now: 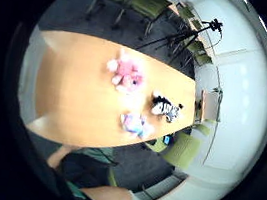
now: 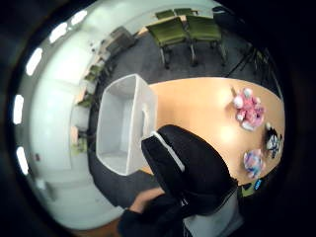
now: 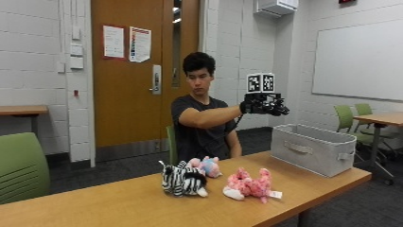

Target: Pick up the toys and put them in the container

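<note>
- Three toys lie on the table (image 3: 126,203): a zebra (image 3: 181,179), a pink toy (image 3: 250,185) just beside it, and a pastel toy (image 3: 206,165) behind them.
- The grey container (image 3: 313,148) stands near the table's end, apart from the toys.
- The gloved right hand (image 3: 264,105) is raised in the air above the table, holding nothing; whether its fingers are spread, I cannot tell.

place: classroom | cues: whiteboard (image 3: 359,59); green chairs (image 3: 22,165); cinder-block walls (image 3: 31,52)
</note>
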